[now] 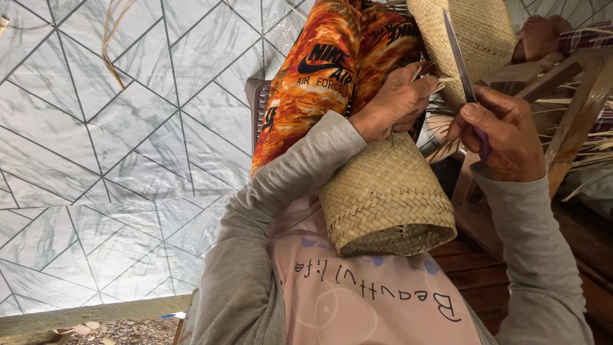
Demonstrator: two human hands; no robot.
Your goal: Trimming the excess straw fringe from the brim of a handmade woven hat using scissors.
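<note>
The woven basket (386,198) lies on its side against the person's chest and lap, its open mouth turned down toward the pale pink shirt (370,300), its far rim up under the left hand (397,102). That hand is curled over the rim, fingers closed on a few loose straw ends (440,83) that stick out of the weave — a pinch, not a flat press. The right hand (504,137) is wrapped shut around a purple handle, and the knife (461,57) rises from it with the long thin blade pointing up and away, its lower part just beside the pinched strands.

By the look of it the step in hand is trimming stray ends at the rim. To do it well, I would judge that the left hand should keep the strands taut and lifted clear of the plaiting, so the edge meets only the loose straw and not the woven wall. The blade wants to run close to the rim and away from the left fingers, which sit very near it. The basket is steadied only by the body and the one hand, so a slip or roll seems the main risk — a firm brace against the chest would help.

A second woven piece (476,32) hangs above, by a wooden chair (575,108), with orange patterned cloth (319,83) to the left.
</note>
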